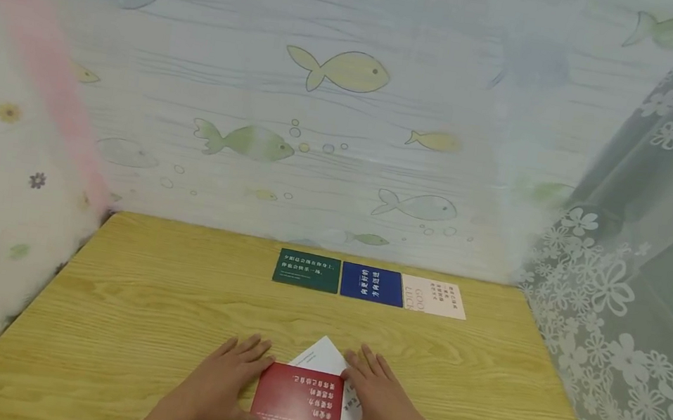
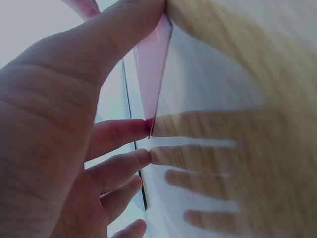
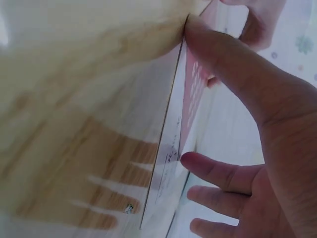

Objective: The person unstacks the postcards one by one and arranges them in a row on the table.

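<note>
A red card with white printed characters, upside down in the head view, lies over a white card turned at an angle, whose corner sticks out beyond it. My left hand holds the red card by its left side, thumb at the near corner and index fingertip at the far one. On the opposite side my right hand spans the red card's edge in the same way, over part of the white card. In the right wrist view, its thumb presses the near corner.
Toward the back of the wooden table lie a green card, a blue card and a pale pink card in a row. A fish-patterned curtain hangs behind the table, with lace at the right.
</note>
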`<state>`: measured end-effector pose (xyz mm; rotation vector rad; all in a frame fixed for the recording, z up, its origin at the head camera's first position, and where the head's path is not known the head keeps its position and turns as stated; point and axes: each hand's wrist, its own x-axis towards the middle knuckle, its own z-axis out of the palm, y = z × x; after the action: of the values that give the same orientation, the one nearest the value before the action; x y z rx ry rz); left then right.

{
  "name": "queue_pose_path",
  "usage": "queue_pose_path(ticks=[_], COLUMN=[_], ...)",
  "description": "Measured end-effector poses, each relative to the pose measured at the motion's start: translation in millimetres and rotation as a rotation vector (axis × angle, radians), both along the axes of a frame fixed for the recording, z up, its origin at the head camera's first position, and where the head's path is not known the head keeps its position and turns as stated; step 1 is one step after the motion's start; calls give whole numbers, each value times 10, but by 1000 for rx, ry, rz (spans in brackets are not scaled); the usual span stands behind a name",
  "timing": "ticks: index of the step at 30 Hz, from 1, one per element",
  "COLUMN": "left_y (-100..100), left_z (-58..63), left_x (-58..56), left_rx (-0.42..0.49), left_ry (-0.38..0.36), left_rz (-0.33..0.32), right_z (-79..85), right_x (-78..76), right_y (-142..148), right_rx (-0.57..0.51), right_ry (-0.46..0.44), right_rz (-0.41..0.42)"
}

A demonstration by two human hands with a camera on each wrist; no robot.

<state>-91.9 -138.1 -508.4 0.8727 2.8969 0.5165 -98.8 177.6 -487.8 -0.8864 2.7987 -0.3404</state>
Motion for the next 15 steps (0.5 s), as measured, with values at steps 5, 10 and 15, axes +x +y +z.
queue_pose_path(ticks=[5,10,15], left_y=[5,9,37], left_z=[43,60,32], left_x=[-4,15,27], left_rx=[-7,12,13], left_ry=[-13,-4,87], left_rz=[-3,6,-16], right_z=[10,9,-13], right_x=[-26,2,21], right_y=[-14,-33,-26], right_rx=[-18,-38,-41], right_ry=[4,21,40], right_rz=[1,-15,-16])
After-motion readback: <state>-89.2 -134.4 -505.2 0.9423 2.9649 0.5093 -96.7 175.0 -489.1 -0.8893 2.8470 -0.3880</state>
